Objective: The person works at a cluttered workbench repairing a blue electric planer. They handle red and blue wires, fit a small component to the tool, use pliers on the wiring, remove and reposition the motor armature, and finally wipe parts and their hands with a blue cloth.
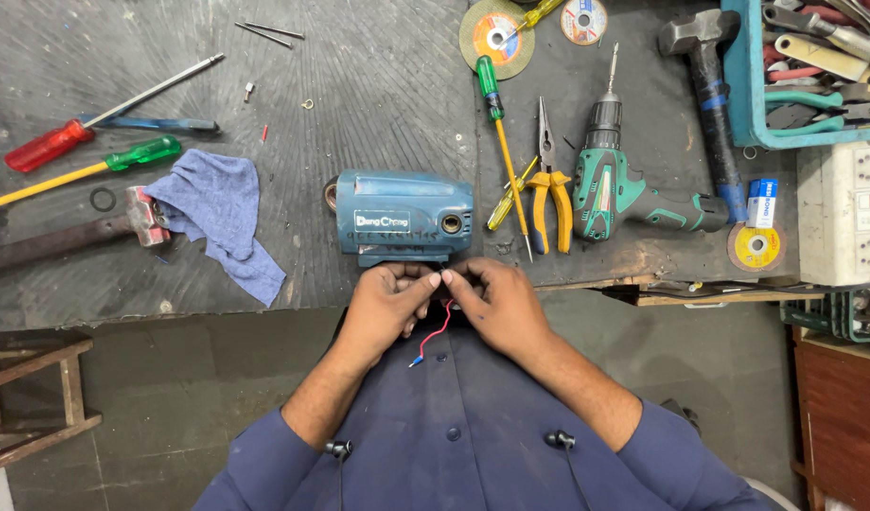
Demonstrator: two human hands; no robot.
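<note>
— Where were the hands?

— Both were at the near edge of the desk, just in front of a blue tool housing. The left hand and the right hand met fingertip to fingertip, and their fingers were pinched together on a thin red wire.

— And the wire?

— It hung down from the pinch over the person's dark blue shirt, ending in a small blue connector. Its upper end was hidden behind the fingers, so I could not tell where it joined the housing.

— What lay around?

— Right of the housing were a green-handled screwdriver, yellow pliers and a green cordless drill, with a hammer beyond and a blue tray of tools in the corner. To the left lay a blue rag, touching another hammer, and a red-handled screwdriver well apart from the hands.
</note>
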